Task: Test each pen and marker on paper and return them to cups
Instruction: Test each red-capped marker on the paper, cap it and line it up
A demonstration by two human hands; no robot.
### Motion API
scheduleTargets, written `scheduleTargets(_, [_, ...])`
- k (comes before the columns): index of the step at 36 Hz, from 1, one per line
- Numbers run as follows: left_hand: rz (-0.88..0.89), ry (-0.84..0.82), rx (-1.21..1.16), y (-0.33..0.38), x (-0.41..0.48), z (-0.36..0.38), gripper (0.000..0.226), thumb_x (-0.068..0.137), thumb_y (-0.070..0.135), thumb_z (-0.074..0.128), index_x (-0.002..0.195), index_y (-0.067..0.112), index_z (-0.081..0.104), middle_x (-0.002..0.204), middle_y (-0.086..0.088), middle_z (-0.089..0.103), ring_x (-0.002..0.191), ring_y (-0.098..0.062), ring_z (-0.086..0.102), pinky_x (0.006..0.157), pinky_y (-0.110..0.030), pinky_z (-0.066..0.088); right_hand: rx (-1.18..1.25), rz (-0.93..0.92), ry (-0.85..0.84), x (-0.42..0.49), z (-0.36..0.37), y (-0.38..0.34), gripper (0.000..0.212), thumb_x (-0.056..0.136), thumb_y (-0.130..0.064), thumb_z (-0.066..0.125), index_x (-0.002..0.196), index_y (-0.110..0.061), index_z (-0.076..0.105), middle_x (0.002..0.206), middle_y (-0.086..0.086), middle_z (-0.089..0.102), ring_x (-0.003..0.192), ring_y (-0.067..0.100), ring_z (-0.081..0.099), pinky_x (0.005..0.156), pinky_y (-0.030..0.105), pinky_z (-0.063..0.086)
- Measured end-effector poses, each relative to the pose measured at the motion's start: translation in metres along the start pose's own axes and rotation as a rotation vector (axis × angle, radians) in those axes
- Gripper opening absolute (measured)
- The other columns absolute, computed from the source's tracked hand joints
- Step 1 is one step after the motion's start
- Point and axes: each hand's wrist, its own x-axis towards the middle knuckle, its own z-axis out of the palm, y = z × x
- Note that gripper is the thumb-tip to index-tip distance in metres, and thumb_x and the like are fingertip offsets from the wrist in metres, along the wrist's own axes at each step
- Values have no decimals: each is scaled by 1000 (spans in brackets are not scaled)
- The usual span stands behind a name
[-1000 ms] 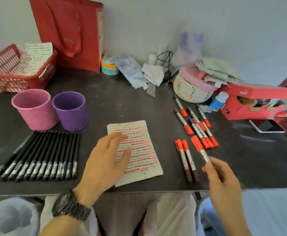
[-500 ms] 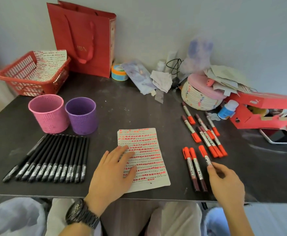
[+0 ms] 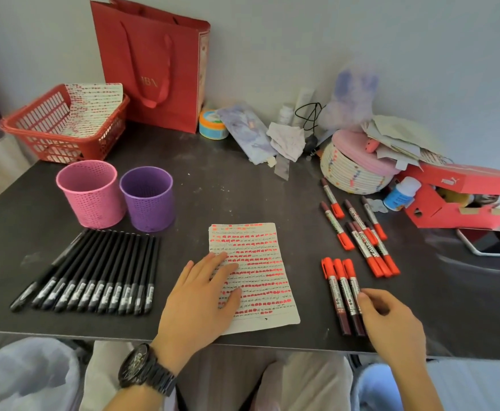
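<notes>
Paper (red-dashed rows), orange-capped markers side by side

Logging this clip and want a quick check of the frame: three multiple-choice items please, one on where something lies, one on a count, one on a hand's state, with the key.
1. The black pens lie: A. right of the paper B. left of the paper C. on top of the paper
2. How many red-capped markers lie side by side at the right hand? A. one B. three C. six
3. The left hand is: A. flat on the paper B. clenched in a fist C. raised off the table

Key: 1 B, the row lies left of the paper. 2 B, three red caps line up there. 3 A, its straight fingers rest on the paper.
</notes>
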Motion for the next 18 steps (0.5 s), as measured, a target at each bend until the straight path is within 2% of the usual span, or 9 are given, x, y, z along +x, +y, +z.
scheduleTargets(7, [11,11,-4,0,-1,0,50,100,52,47,148,35,47,161,13,32,152,-10,21,123,-32,2,-57,-36,-27,1,-5,-3,5,96,-43,59,92,-46,61,98,-9,67,89,16,58,79,35,42])
scheduleTargets(12, [20,-3,29,-3,0,2,54,101,57,33,153,42,34,165,18,15,154,-5,4,120,-26,-12,-118,-51,-16,9,-13,-11,13,94,-54,55,98,-44,62,92,-15,63,88,15,56,78,35,42])
scheduleTargets(16, [7,-4,41,-3,1,2,56,100,61,27,154,46,29,167,17,6,154,-5,-1,120,-26,-13,-170,-134,41,27,-20,-33,17,94,-52,57,104,-41,65,90,-14,60,87,17,56,79,36,45])
scheduleTargets(18, [-1,-4,45,-3,1,3,56,100,62,25,154,47,27,168,16,3,154,-6,-3,119,-26,-14,-193,-194,54,40,-20,-50,23,95,-49,57,110,-35,68,97,-9,63,93,22,62,81,39,47])
